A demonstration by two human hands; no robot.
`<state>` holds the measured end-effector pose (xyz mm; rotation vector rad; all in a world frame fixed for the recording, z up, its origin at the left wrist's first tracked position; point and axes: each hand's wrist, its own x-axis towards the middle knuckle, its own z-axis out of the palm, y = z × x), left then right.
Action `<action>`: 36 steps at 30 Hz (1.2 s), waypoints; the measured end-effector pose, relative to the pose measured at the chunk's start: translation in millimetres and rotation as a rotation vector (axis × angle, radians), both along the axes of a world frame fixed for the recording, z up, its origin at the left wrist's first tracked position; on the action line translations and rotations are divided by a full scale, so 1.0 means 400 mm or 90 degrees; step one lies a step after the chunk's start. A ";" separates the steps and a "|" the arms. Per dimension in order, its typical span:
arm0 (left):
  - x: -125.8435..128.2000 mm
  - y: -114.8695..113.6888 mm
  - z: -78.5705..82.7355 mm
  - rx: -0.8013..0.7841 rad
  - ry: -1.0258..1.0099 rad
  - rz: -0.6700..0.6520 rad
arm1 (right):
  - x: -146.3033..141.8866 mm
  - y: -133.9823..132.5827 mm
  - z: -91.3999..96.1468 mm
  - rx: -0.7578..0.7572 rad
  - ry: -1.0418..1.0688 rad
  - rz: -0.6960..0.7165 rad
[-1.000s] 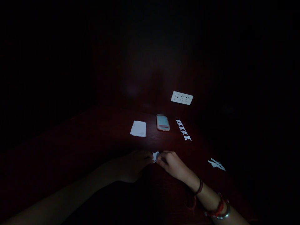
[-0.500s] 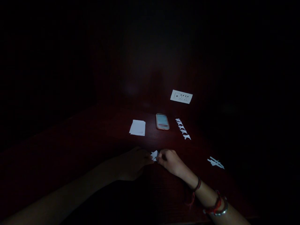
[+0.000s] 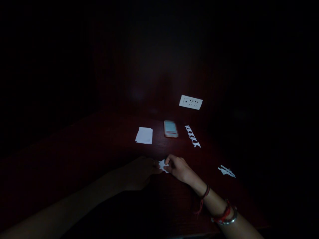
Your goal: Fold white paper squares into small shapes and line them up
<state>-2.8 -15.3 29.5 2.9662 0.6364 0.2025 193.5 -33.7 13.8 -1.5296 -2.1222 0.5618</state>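
Between my two hands, low over the dark red table, is a small folded white paper with pointed corners. My left hand, in deep shadow, grips its left edge with thumb and fingers. On the right edge, my right hand pinches the same paper between thumb and index finger. Farther up, several small folded paper pieces lie in a slanting row. A stack of white paper sheets rests left of a phone, whose screen is blurred.
Narrow white paper strips lie in a loose pile at the right. A white socket plate is on the dark wall behind the table. Bracelets circle my right wrist and forearm. Most of the surroundings are too dark to make out.
My right index finger has lifted and shifted on the folded paper, showing more of its pointed shape. The whole view has slid slightly, so the objects appear a little farther left.
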 end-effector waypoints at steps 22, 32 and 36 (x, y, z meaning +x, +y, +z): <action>-0.020 0.002 0.021 -0.111 -0.027 -0.018 | 0.028 0.014 -0.006 -0.064 0.045 0.050; -0.023 0.009 -0.002 -0.097 -0.049 -0.023 | 0.023 0.023 -0.009 -0.089 0.040 0.056; -0.031 0.017 -0.016 -0.065 -0.064 -0.033 | 0.042 0.026 -0.003 -0.110 0.099 0.117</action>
